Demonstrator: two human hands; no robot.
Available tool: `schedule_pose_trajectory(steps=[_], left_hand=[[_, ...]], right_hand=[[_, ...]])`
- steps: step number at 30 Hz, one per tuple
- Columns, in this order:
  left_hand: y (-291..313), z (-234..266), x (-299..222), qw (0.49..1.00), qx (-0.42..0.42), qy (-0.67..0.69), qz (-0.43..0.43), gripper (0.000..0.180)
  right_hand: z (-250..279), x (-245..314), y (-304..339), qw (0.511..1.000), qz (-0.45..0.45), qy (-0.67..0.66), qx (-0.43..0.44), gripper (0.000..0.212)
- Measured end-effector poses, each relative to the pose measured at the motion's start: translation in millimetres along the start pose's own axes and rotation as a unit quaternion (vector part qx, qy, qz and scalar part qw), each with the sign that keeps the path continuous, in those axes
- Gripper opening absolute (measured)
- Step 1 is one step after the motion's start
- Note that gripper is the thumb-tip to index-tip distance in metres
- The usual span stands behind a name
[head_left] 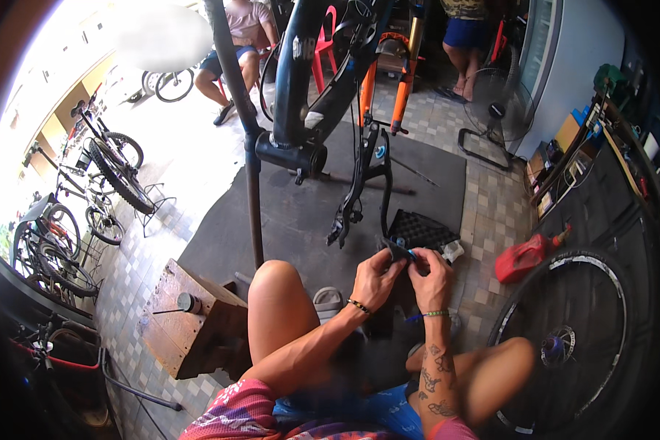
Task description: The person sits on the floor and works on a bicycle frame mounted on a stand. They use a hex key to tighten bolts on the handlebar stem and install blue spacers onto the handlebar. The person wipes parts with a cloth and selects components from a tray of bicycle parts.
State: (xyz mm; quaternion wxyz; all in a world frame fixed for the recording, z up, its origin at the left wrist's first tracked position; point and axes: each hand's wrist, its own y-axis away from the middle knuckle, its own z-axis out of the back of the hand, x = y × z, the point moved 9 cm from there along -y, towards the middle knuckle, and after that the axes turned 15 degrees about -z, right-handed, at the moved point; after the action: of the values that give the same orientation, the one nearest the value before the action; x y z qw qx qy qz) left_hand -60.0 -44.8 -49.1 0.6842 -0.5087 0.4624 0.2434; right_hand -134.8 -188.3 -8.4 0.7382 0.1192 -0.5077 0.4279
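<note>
We held a small dark piece (398, 251) up between our two hands, just above our lap and over the dark mat (216, 235). Our left hand (376, 280) was closed in a pinch, thumb and fingertips gripping the piece's near edge. Our right hand (430, 279) was also drawn in to a pinch, its fingertips on a small blue bit (411, 254) touching the piece; we could not tell whether the two were joined. Taking the hands as the centre of the dial, a black tray (420, 229) lay just beyond at one o'clock. A dark bicycle frame (298, 81) hung between ten and eleven o'clock beside an upright pole (254, 198), with an orange fork (369, 92) farther off at twelve. We had a red jerry can (521, 258) on the tiles at three o'clock and a wheel (620, 334) at four. Between eight and nine o'clock stood a wooden box (165, 323) with a small tin (189, 302) on top. Parked bicycles (117, 176) stood around nine to ten o'clock, and at eleven a person (248, 22) sat well apart from us.
</note>
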Motion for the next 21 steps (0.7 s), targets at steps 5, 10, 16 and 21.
schedule_pose_trajectory(steps=[5, 10, 16, 21], left_hand=[[-10, -8, -37, 0.977, 0.069, -0.154, -0.129, 0.015], [3, -23, 14, 0.914, -0.046, 0.308, 0.260, 0.026], [-26, 0, -49, 0.990, 0.034, -0.085, -0.107, 0.021], [0, -24, -9, 0.854, -0.130, 0.440, 0.246, 0.010]], right_hand=[[6, 10, 2, 0.997, 0.051, 0.051, -0.008, 0.029], [12, -10, -2, 0.985, -0.034, -0.164, -0.051, 0.021], [15, 29, -8, 0.999, 0.026, 0.000, 0.018, 0.026], [-2, -6, -2, 0.936, -0.118, -0.331, -0.003, 0.021]])
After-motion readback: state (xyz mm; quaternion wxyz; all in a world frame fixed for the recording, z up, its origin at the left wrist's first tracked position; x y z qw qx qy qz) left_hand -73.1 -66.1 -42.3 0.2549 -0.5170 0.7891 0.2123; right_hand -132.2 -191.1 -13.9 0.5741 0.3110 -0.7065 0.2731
